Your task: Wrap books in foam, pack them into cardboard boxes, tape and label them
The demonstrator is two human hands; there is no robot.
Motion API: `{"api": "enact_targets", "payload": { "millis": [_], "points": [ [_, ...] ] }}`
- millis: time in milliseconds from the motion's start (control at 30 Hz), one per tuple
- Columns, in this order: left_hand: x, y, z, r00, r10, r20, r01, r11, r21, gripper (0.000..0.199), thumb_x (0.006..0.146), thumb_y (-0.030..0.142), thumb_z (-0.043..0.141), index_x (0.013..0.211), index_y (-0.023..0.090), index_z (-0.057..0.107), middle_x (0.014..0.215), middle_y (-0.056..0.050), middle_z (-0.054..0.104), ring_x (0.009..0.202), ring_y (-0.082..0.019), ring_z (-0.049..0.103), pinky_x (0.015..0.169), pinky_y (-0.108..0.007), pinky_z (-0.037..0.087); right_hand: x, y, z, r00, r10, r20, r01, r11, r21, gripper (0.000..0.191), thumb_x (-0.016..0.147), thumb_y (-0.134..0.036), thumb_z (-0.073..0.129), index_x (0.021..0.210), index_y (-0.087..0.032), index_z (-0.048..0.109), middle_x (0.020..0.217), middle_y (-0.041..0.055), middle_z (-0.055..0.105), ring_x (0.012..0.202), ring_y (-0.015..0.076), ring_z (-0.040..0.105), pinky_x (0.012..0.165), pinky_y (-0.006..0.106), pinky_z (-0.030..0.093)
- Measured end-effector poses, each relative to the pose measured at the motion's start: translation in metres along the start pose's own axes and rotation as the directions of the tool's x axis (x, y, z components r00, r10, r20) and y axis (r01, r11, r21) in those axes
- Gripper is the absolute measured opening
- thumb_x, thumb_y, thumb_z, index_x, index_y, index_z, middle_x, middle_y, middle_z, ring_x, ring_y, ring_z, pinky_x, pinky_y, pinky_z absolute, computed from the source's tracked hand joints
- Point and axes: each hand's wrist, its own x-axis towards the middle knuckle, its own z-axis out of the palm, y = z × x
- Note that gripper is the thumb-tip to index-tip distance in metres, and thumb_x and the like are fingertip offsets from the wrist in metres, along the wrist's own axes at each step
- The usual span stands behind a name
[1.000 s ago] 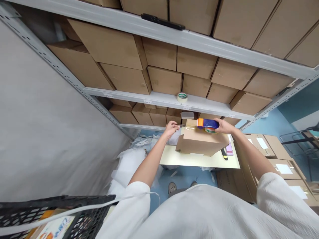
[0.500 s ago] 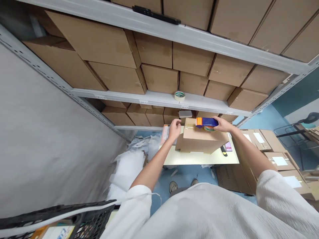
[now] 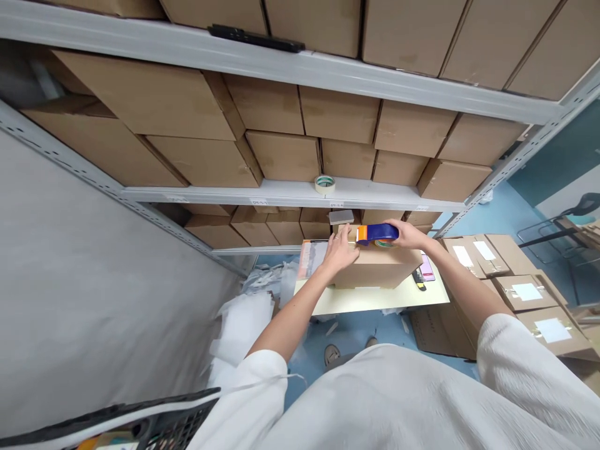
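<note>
While the right hand (image 3: 407, 236) grips a blue tape dispenser (image 3: 380, 233) with an orange front end, the left hand (image 3: 342, 252) lies open, fingers spread, on the left end of a brown cardboard carton (image 3: 382, 274). The carton rests on a pale yellow tabletop (image 3: 344, 304), below and between the two hands, its long side facing the person. The dispenser is at the carton's top, its orange end pointing toward the left hand and near the fingers; whether its blade touches the cardboard cannot be told.

Just right of the carton, a black-and-yellow utility knife (image 3: 419, 280) lies beside a pink-screened phone (image 3: 427, 267). At the table's left end, beyond the left forearm, is a flat printed item (image 3: 305, 259), partly grey and orange.

Beyond the table stands a grey metal rack (image 3: 290, 195) filled with cartons. A roll of tape (image 3: 325, 184) sits on its middle shelf, above a small grey box (image 3: 341, 217) on the level below. White packing sheets (image 3: 244, 328) are heaped on the floor to the left, and labelled cartons (image 3: 525, 292) are stacked to the right. A black mesh crate (image 3: 180, 429) shows at the lower left.
</note>
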Motion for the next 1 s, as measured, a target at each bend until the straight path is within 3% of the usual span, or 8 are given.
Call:
{"api": "enact_targets", "payload": {
  "millis": [167, 267, 500, 767, 1000],
  "points": [
    [0.006, 0.0, 0.002, 0.999, -0.047, -0.015, 0.048, 0.996, 0.076, 0.089, 0.08, 0.031, 0.078, 0.162, 0.02, 0.045, 0.164, -0.023, 0.057, 0.159, -0.043, 0.045, 0.138, -0.064, 0.012, 0.002, 0.009, -0.008, 0.998, -0.044, 0.055, 0.047, 0.997, -0.064, 0.062, 0.073, -0.032, 0.089, 0.132, -0.029, 0.07, 0.13, 0.0082, 0.078, 0.116, 0.0316, 0.072, 0.106, 0.043, 0.056],
    [0.01, -0.004, 0.001, 0.998, -0.058, -0.022, 0.06, 0.993, 0.106, 0.086, 0.081, 0.038, 0.079, 0.159, 0.02, 0.05, 0.165, -0.023, 0.055, 0.161, -0.045, 0.042, 0.138, -0.062, 0.01, -0.009, 0.023, -0.026, 0.998, -0.025, 0.061, 0.031, 0.994, -0.102, 0.059, 0.072, -0.033, 0.091, 0.127, -0.029, 0.072, 0.124, 0.0081, 0.079, 0.112, 0.0315, 0.073, 0.102, 0.041, 0.056],
    [0.013, -0.007, -0.001, 0.999, -0.021, 0.038, 0.01, 0.962, 0.274, 0.087, 0.09, 0.044, 0.068, 0.169, 0.02, 0.04, 0.171, -0.02, 0.05, 0.163, -0.042, 0.039, 0.138, -0.062, 0.011, -0.079, 0.085, -0.091, 0.991, 0.134, -0.027, -0.136, 0.982, -0.131, 0.054, 0.074, -0.047, 0.092, 0.119, -0.026, 0.071, 0.113, 0.0095, 0.079, 0.1, 0.0305, 0.072, 0.092, 0.041, 0.058],
    [0.017, 0.013, -0.009, 0.97, -0.145, 0.196, -0.016, 0.766, 0.643, 0.079, 0.104, 0.049, 0.043, 0.176, 0.02, 0.032, 0.181, -0.012, 0.037, 0.168, -0.036, 0.031, 0.139, -0.059, 0.017, -0.108, 0.134, -0.108, 0.991, 0.129, 0.047, -0.123, 0.986, -0.116, 0.057, 0.081, -0.062, 0.084, 0.119, -0.023, 0.068, 0.115, 0.012, 0.078, 0.1, 0.0304, 0.073, 0.088, 0.039, 0.059],
    [0.02, 0.011, -0.01, 0.969, -0.129, 0.21, -0.051, 0.729, 0.682, 0.075, 0.103, 0.048, 0.044, 0.174, 0.026, 0.038, 0.177, -0.01, 0.044, 0.166, -0.036, 0.035, 0.137, -0.057, 0.023, -0.142, 0.189, -0.14, 0.98, 0.199, 0.01, -0.194, 0.966, -0.172, 0.055, 0.082, -0.065, 0.082, 0.115, -0.025, 0.065, 0.104, 0.0075, 0.078, 0.089, 0.0265, 0.072, 0.078, 0.035, 0.056]
  ]
}}
